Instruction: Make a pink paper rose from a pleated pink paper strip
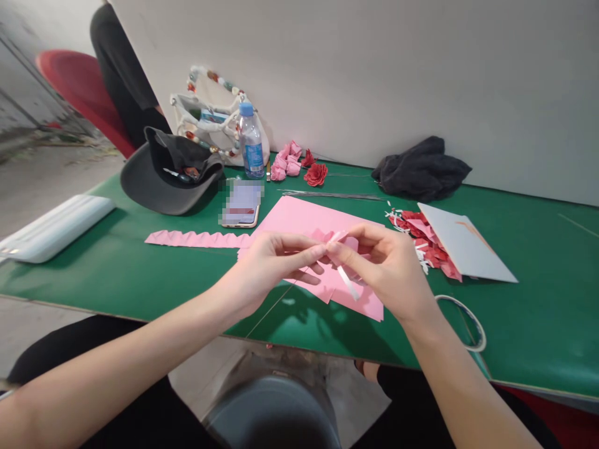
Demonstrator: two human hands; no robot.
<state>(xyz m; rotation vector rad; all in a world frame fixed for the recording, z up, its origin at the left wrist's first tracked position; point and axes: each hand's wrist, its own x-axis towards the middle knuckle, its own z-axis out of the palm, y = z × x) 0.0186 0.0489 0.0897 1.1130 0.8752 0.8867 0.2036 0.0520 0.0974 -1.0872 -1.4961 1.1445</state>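
My left hand (271,262) and my right hand (384,262) meet over the green table (116,274), fingertips pinched together on a small pink paper piece (327,240) with a white strip (347,282) hanging from it. Under my hands lies a pink paper sheet (304,218). A scalloped pink paper strip (196,239) stretches out to the left of it. Finished pink paper flowers (286,162) and a red paper flower (316,174) sit at the back by the wall.
A black cap (163,178), a phone (241,204), a water bottle (251,142) and a beaded bag (208,118) stand at the back left. Thin wires (337,196), a dark cloth (421,167), red and pink scraps (425,240), a grey card (463,249), a tape ring (468,321) and a white case (51,227) also lie here.
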